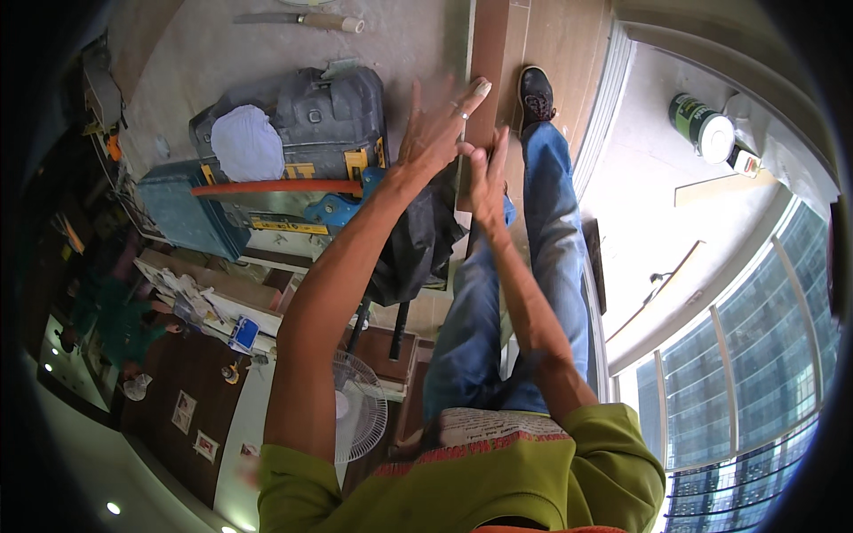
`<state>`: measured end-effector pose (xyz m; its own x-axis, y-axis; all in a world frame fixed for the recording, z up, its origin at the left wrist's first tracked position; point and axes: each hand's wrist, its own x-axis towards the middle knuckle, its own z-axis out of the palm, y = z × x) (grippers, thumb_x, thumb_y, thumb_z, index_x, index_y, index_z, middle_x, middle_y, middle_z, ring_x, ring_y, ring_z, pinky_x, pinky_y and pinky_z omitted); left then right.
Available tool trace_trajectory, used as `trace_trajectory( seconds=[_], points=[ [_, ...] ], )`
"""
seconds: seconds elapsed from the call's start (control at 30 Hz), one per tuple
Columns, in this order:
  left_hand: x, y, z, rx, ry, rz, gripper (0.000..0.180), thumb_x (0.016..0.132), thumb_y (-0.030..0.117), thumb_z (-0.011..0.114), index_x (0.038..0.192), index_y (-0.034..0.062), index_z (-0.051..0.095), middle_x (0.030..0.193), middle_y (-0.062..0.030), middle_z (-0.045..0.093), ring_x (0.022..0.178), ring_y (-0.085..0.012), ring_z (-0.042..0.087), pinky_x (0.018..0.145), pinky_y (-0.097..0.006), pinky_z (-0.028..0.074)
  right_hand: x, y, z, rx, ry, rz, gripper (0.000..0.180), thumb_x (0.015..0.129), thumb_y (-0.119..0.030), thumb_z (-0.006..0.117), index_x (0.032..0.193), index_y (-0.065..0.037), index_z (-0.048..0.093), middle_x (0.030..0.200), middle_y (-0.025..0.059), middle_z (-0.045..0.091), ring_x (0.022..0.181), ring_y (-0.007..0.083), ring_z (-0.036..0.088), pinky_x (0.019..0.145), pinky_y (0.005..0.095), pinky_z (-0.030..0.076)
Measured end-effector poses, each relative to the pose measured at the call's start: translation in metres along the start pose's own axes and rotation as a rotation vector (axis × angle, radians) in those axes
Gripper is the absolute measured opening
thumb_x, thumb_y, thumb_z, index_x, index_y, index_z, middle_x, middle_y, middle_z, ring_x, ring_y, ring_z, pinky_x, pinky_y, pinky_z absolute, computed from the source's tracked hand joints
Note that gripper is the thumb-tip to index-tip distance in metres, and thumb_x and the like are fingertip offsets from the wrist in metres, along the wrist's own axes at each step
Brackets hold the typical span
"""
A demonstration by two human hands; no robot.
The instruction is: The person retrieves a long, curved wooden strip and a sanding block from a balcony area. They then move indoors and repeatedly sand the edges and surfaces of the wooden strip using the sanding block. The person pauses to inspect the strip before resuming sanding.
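My left hand is raised over the edge of a long brown wooden board. It wears a ring, and its fingers are spread, some blurred by motion; one fingertip looks whitish. Just below it, my right hand has its fingers stretched upward, with the tips at or very near the left palm; whether they touch I cannot tell. No object shows in either hand. Under my left forearm lies a black bag or sheet. Beside it is a blue metal tool with a long orange-red handle.
A scuffed black tool case carries a pale cloth. Beyond it lies a narrow saw with a wooden handle. A teal case, a fan and a green-and-white bucket stand around. Someone in green is at far left.
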<state>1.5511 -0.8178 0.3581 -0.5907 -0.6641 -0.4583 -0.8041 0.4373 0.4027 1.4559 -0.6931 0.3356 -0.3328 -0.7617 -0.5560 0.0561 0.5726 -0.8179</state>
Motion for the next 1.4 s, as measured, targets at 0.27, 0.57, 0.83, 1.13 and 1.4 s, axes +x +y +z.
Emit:
trace_trajectory(
  seconds=[0.27, 0.57, 0.83, 1.13, 1.4],
  points=[
    [-0.001, 0.002, 0.002, -0.051, -0.013, -0.024, 0.110, 0.073, -0.009, 0.073, 0.160, 0.0224, 0.015, 0.160, -0.0035, 0.036, 0.149, -0.0319, 0.030, 0.121, -0.064, 0.013, 0.069, -0.049, 0.007, -0.012, 0.037, -0.039, 0.088, 0.104, -0.055, 0.039, 0.156, 0.009, 0.007, 0.160, 0.0326, 0.020, 0.150, 0.0420, 0.021, 0.122, 0.0411, 0.018],
    [0.004, -0.004, 0.001, 0.017, -0.081, 0.012, 0.106, 0.075, 0.004, 0.078, 0.160, 0.0208, 0.016, 0.161, -0.0088, 0.034, 0.147, -0.0339, 0.033, 0.120, -0.064, 0.015, 0.053, -0.026, 0.012, -0.113, 0.114, -0.059, 0.091, 0.102, -0.058, 0.039, 0.156, 0.009, 0.009, 0.158, 0.0337, 0.025, 0.147, 0.0435, 0.028, 0.119, 0.0439, 0.023],
    [0.004, 0.010, -0.011, -0.048, -0.086, -0.069, 0.115, 0.071, 0.023, 0.087, 0.160, 0.0195, 0.014, 0.163, -0.0072, 0.031, 0.146, -0.0369, 0.034, 0.117, -0.068, 0.018, -0.050, 0.031, 0.013, -0.213, 0.147, -0.140, 0.079, 0.097, -0.026, 0.053, 0.152, 0.015, 0.014, 0.143, 0.0375, 0.044, 0.133, 0.0516, 0.043, 0.113, 0.0511, 0.032],
    [0.002, 0.007, 0.006, -0.018, 0.112, 0.000, 0.100, 0.074, 0.015, 0.084, 0.157, 0.0180, 0.028, 0.154, -0.0046, 0.045, 0.138, -0.0303, 0.044, 0.115, -0.069, 0.019, 0.035, -0.027, 0.003, -0.207, 0.089, -0.097, 0.083, 0.100, -0.044, 0.049, 0.152, 0.012, 0.018, 0.147, 0.0362, 0.038, 0.135, 0.0493, 0.040, 0.112, 0.0486, 0.033],
    [-0.001, 0.010, -0.002, -0.053, 0.025, -0.030, 0.105, 0.078, -0.003, 0.073, 0.160, 0.0243, 0.014, 0.163, -0.0025, 0.030, 0.145, -0.0335, 0.036, 0.118, -0.068, 0.019, 0.022, -0.002, 0.009, -0.186, 0.145, -0.130, 0.083, 0.095, -0.028, 0.057, 0.153, 0.013, 0.014, 0.147, 0.0355, 0.040, 0.136, 0.0469, 0.042, 0.113, 0.0486, 0.034]
  ],
)
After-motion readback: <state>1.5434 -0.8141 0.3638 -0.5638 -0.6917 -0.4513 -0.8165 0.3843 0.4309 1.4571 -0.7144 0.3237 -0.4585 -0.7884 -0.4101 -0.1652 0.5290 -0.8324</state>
